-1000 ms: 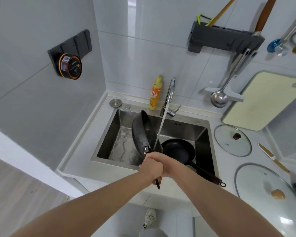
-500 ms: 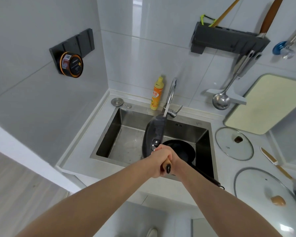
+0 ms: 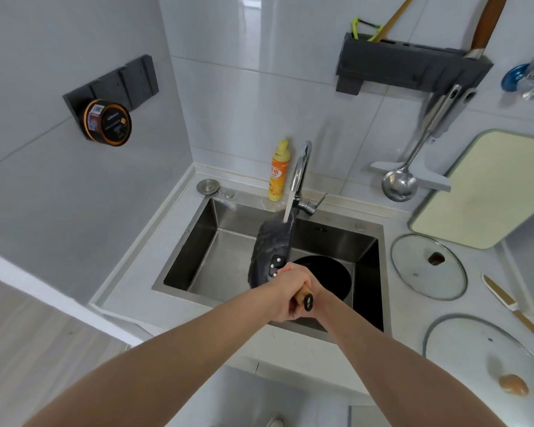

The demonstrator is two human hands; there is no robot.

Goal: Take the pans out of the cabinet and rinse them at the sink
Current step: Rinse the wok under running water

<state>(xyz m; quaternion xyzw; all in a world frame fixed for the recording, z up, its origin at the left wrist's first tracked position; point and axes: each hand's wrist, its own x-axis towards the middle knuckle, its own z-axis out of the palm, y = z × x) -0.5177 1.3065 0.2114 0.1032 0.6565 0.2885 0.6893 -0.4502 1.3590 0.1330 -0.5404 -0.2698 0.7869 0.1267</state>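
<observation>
A dark pan (image 3: 270, 251) stands almost on edge over the steel sink (image 3: 210, 241), its wet underside turned toward me. Water from the chrome tap (image 3: 301, 171) runs onto its upper rim. My left hand (image 3: 282, 291) and my right hand (image 3: 316, 295) are both wrapped round its wooden handle (image 3: 305, 298), whose black end cap sticks out toward me. A second black pan (image 3: 327, 275) lies flat in the sink's right half, partly hidden behind my hands.
A yellow dish-soap bottle (image 3: 279, 172) stands left of the tap. Two glass lids (image 3: 429, 266) (image 3: 487, 365), a knife (image 3: 512, 306) and a pale cutting board (image 3: 490, 189) sit on the counter to the right. A ladle (image 3: 399, 186) hangs from the wall rack (image 3: 410, 69).
The pan has turned from showing its inside to edge-on with its underside toward me, and has risen closer to the tap. Both hands kept hold of the handle.
</observation>
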